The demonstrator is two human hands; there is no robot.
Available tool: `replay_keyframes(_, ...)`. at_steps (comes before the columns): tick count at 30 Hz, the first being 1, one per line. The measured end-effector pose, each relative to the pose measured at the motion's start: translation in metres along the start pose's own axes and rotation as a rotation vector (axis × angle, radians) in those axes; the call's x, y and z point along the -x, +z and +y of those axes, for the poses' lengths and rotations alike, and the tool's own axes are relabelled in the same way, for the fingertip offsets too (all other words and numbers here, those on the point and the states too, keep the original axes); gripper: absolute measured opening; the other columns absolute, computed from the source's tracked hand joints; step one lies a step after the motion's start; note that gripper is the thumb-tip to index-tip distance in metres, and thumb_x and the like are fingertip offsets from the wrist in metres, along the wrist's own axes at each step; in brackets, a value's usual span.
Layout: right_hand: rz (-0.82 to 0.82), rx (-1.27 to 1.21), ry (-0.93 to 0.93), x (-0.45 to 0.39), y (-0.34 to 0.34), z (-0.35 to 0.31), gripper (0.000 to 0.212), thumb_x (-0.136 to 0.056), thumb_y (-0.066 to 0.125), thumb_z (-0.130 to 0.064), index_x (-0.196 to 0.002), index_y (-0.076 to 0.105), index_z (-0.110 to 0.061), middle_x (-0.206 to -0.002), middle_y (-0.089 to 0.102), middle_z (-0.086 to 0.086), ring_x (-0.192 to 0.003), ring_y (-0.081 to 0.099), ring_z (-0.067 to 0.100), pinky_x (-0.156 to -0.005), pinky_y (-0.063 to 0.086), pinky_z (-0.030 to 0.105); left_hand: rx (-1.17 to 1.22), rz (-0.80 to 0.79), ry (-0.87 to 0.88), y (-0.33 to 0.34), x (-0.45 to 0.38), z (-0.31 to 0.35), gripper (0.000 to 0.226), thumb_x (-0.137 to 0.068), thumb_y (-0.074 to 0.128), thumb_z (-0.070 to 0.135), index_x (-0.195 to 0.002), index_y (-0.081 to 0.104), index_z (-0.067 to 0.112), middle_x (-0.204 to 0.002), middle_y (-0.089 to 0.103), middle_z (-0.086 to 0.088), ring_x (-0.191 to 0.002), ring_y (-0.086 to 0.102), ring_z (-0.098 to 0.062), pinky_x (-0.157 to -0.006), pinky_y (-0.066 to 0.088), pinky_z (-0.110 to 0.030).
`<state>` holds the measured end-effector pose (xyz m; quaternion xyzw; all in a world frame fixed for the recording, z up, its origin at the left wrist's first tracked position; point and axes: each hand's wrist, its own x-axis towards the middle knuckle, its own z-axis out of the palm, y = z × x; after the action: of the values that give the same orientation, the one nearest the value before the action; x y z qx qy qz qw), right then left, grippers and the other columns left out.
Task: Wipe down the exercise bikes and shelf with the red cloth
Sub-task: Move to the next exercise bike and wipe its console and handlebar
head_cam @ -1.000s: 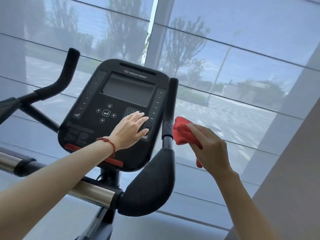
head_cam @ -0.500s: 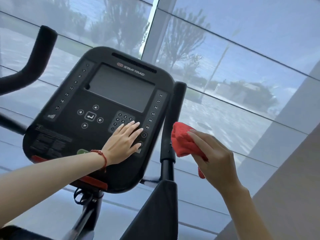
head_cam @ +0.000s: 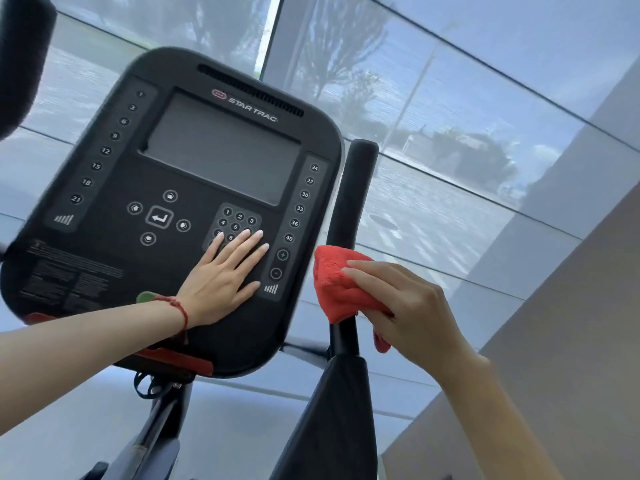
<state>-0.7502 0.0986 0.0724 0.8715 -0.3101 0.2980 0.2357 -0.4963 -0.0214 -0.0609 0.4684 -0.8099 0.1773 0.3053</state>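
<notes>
The exercise bike's black console (head_cam: 194, 174) fills the left and middle of the head view, with a dark screen and a number keypad. My left hand (head_cam: 225, 277) lies flat on its lower right part, fingers spread over the keypad, holding nothing. To the console's right stands the upright black handlebar grip (head_cam: 353, 192). My right hand (head_cam: 408, 306) holds the red cloth (head_cam: 337, 287), which is pressed around the lower part of that grip. A black arm pad (head_cam: 332, 417) sits below the grip.
The other black handlebar end (head_cam: 20, 60) shows at the top left edge. Large windows with grey blinds (head_cam: 450, 98) stand behind the bike. A pale wall (head_cam: 571, 341) rises close on the right. The bike's post and cables (head_cam: 156, 393) run down under the console.
The view has moved closer to the console, which now looks larger. My left hand stays flat on the keypad. My right hand with the red cloth has closed in onto the right grip.
</notes>
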Motion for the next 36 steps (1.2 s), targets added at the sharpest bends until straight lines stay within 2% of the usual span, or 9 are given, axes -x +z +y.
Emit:
replay_keyframes(3,0.032,0.037,-0.017,-0.014,-0.004,0.001,0.033,-0.075,0.068,0.001,-0.107,0.069,-0.007,-0.106,0.069,0.003,-0.095,0.065,0.022,-0.071,0.055,0.035,0.017,0.012,-0.008,-0.001,-0.001,0.0,0.061,-0.086,0.031,0.041,-0.138,0.032,0.009,-0.147,0.027,-0.011,-0.136,0.015,-0.02,-0.109,0.006,-0.043)
replay_keyframes(9,0.085,0.183,-0.008,-0.021,0.025,0.005,0.033,-0.075,0.061,0.005,-0.104,0.071,-0.007,-0.106,0.069,0.008,-0.1,0.064,0.028,-0.081,0.052,0.041,0.022,0.059,-0.06,-0.005,-0.006,-0.006,0.064,-0.084,0.033,0.042,-0.135,0.035,0.004,-0.144,0.031,-0.017,-0.133,0.018,-0.025,-0.108,0.008,-0.041)
replay_keyframes(13,0.075,0.16,-0.017,-0.011,0.013,-0.006,0.032,-0.077,0.063,0.002,-0.106,0.071,-0.008,-0.107,0.069,0.005,-0.101,0.063,0.023,-0.081,0.052,0.036,0.008,0.056,-0.054,-0.002,-0.006,-0.008,0.065,-0.084,0.032,0.042,-0.136,0.033,0.004,-0.144,0.031,-0.017,-0.134,0.018,-0.025,-0.108,0.008,-0.042)
replay_keyframes(20,0.343,0.351,-0.071,-0.072,-0.009,0.027,0.023,-0.085,0.063,0.003,-0.105,0.071,-0.006,-0.107,0.069,0.01,-0.101,0.064,0.028,-0.084,0.052,0.04,0.001,0.022,-0.061,-0.002,-0.005,-0.008,0.065,-0.087,0.029,0.046,-0.137,0.03,0.004,-0.145,0.029,-0.017,-0.136,0.013,-0.024,-0.109,0.009,-0.043)
replay_keyframes(24,0.337,0.359,-0.084,-0.079,0.008,0.042,0.023,-0.085,0.064,0.002,-0.105,0.071,-0.007,-0.106,0.069,0.009,-0.1,0.064,0.028,-0.081,0.053,0.041,-0.019,0.011,-0.054,-0.002,-0.006,-0.01,0.067,-0.092,0.011,0.051,-0.138,0.029,0.005,-0.146,0.027,-0.015,-0.136,0.014,-0.025,-0.109,0.009,-0.044)
replay_keyframes(27,0.299,0.316,-0.098,-0.06,0.02,0.036,0.022,-0.085,0.064,0.002,-0.103,0.072,-0.008,-0.106,0.07,0.007,-0.1,0.065,0.027,-0.081,0.053,0.04,-0.021,0.01,-0.064,-0.003,-0.006,-0.009,0.065,-0.088,0.027,0.046,-0.138,0.028,0.005,-0.146,0.027,-0.016,-0.137,0.009,-0.022,-0.108,0.009,-0.044)
replay_keyframes(31,0.192,0.306,-0.129,-0.04,0.023,0.027,0.022,-0.086,0.062,0.0,-0.103,0.073,-0.009,-0.105,0.07,0.006,-0.098,0.065,0.026,-0.08,0.053,0.038,-0.017,0.009,-0.067,-0.005,-0.006,-0.007,0.066,-0.085,0.032,0.044,-0.137,0.029,0.005,-0.145,0.028,-0.016,-0.137,0.005,-0.02,-0.109,0.008,-0.043)
replay_keyframes(34,0.242,0.332,-0.151,-0.05,0.01,0.026,0.022,-0.086,0.062,0.001,-0.104,0.072,-0.008,-0.105,0.07,0.007,-0.098,0.065,0.026,-0.083,0.052,0.035,-0.015,-0.002,-0.069,-0.005,-0.006,-0.007,0.065,-0.087,0.029,0.046,-0.137,0.029,0.005,-0.145,0.028,-0.016,-0.137,0.005,-0.02,-0.109,0.008,-0.043)
replay_keyframes(36,0.31,0.377,-0.165,-0.063,0.008,0.029,0.024,-0.086,0.062,0.004,-0.104,0.072,-0.008,-0.106,0.07,0.008,-0.101,0.064,0.026,-0.086,0.051,0.035,-0.017,-0.007,-0.07,-0.004,-0.006,-0.007,0.066,-0.092,0.017,0.051,-0.138,0.029,0.005,-0.146,0.027,-0.015,-0.137,0.009,-0.022,-0.109,0.008,-0.043)
